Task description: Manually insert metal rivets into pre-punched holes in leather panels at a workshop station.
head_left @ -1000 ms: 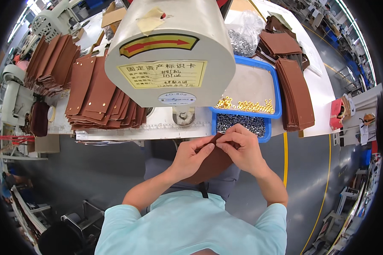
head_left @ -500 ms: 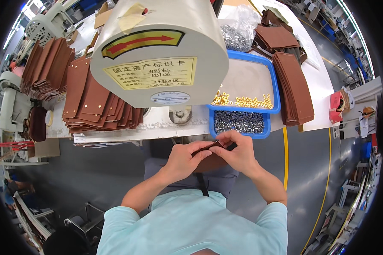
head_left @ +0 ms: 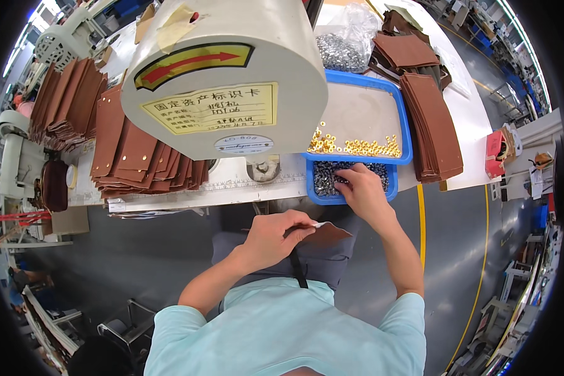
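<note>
Fingers of the right hand (head_left: 365, 191) dip, curled, into dark rivets (head_left: 351, 175) in the blue tray (head_left: 400, 113) at the surface's front edge, grip contents unclear, while the left hand (head_left: 271, 237) pinches a brown leather piece (head_left: 327, 234) over the lap, apparently not yet riveted.

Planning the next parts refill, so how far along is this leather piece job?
Done: unclear; brown pieces are fanned under the machine and stacked at right. In hand: the left hand holds one brown leather piece while the right hand reaches into the dark rivets. Left: gold rivets and both stacks remain.
</note>
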A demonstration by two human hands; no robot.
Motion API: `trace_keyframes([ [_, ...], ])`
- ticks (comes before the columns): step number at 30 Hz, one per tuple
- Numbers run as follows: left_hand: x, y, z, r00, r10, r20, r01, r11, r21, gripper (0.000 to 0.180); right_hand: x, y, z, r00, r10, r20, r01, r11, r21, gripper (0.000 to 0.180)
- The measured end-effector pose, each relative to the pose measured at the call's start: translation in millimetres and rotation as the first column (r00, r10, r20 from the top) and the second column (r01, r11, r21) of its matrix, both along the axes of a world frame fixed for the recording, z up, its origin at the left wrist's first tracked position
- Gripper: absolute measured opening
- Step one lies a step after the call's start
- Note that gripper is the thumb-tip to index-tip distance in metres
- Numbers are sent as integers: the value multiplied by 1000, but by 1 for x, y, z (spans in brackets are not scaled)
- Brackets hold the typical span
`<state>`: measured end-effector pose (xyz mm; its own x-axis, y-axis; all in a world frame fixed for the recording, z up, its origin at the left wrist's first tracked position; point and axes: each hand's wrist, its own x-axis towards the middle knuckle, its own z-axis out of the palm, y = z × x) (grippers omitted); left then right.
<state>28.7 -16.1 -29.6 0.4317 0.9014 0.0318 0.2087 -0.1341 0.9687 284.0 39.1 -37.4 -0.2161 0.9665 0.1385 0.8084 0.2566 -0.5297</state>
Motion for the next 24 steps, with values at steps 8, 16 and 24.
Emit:
trace_keyframes([
  [8, -5, 5, -15, 997, -52, 60, -1, 743, 669, 31, -1, 0, -18, 1000, -20, 15, 18, 993, 117, 9],
  [16, 0, 5, -14, 988, -59, 145, -54, 740, 671, 27, 4, 2, -14, 998, 38, 40, -42, 994, 98, 10],
  [24, -2, -5, -12, 998, 14, 62, -38, 916, 400, 24, 6, 0, -12, 963, -96, -253, 117, 991, 71, 16],
])
